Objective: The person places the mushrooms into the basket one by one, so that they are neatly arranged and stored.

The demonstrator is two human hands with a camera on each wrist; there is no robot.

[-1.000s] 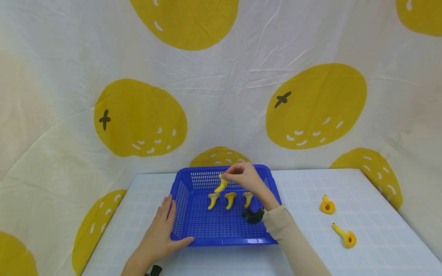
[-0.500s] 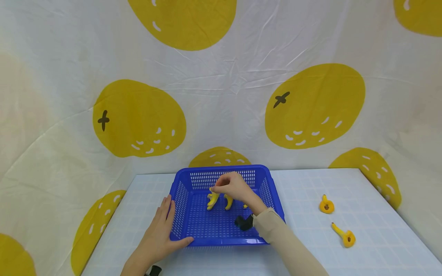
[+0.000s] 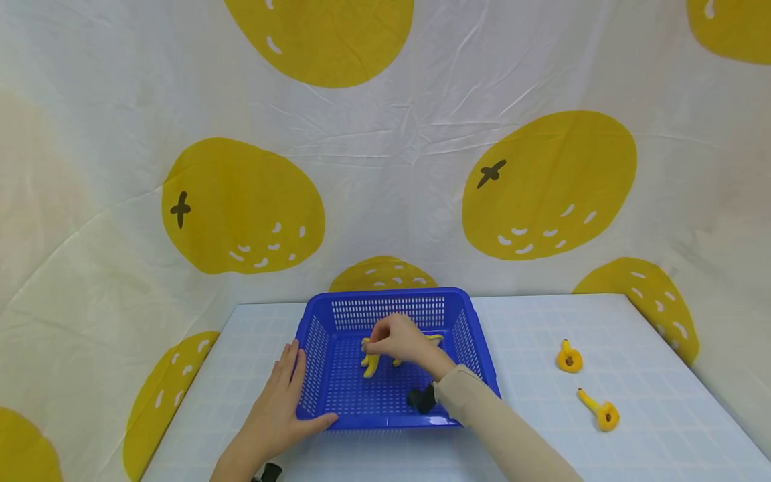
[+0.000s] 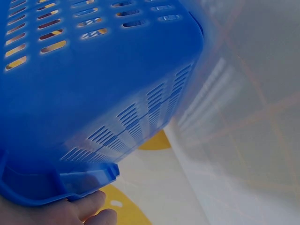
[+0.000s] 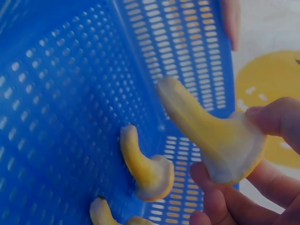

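My right hand [image 3: 402,340] is over the blue plastic basket [image 3: 385,422], pinching a yellow chanterelle mushroom [image 5: 215,133] by its cap between thumb and fingers. In the right wrist view its stem points to the upper left. Below it, another chanterelle [image 5: 147,171] lies on the basket floor, with part of one more chanterelle [image 5: 103,213] at the bottom edge. From the head, the right hand partly covers these mushrooms. My left hand [image 3: 274,408] rests on the basket's front left corner, fingers straight along the left side and thumb on the front rim.
Two more chanterelles, one farther back [image 3: 569,358] and one nearer [image 3: 602,412], lie on the light checked table [image 3: 530,328] right of the basket. A white curtain [image 3: 391,187] with yellow fruit prints hangs behind. A dark wrist camera [image 3: 421,399] sits under the right wrist.
My right hand has carried its chanterelle from the back of the basket leftward, then lower and nearer, over the left end of the row. The left hand keeps its place.
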